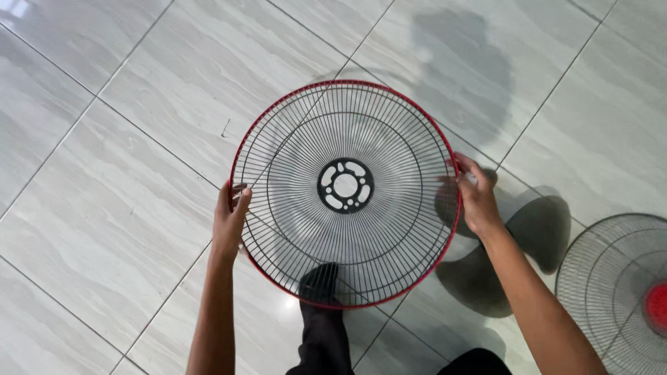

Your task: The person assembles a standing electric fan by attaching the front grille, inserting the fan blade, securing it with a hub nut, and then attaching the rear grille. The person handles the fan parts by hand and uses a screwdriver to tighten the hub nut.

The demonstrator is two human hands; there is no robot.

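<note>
Nearest the camera: a leg in dark trousers (323, 333) at the bottom middle of the head view, with the foot seen through the wires of the grille. Both bare forearms rise from the bottom edge, one on each side of it.

Left hand (229, 217): closed on the left rim of a round wire fan guard (299, 229), thumb on the near side of the rim, fingers curled behind it. Right hand (476, 198): closed on the right rim at roughly the same height, fingers wrapped over the red edge band. The two hands sit well apart, on opposite ends of the guard's width.

Fan guard: held in the air above the floor, face turned toward the camera, roughly level. Thin dark radial wires, a red band around the outer rim, and a black central hub plate (345, 185) with a round middle hole and a ring of curved slots around it.

Lower right, partly cut by the picture edge: a second wire guard (604, 278) lying on the floor, with a red centre cap (656, 305). It is apart from the held guard and from the right forearm.

Farthest: the floor (125, 173), large pale grey marbled tiles with thin dark joints. Dark shadows of the person and of the guard fall on the tiles to the upper right and behind the right hand.
</note>
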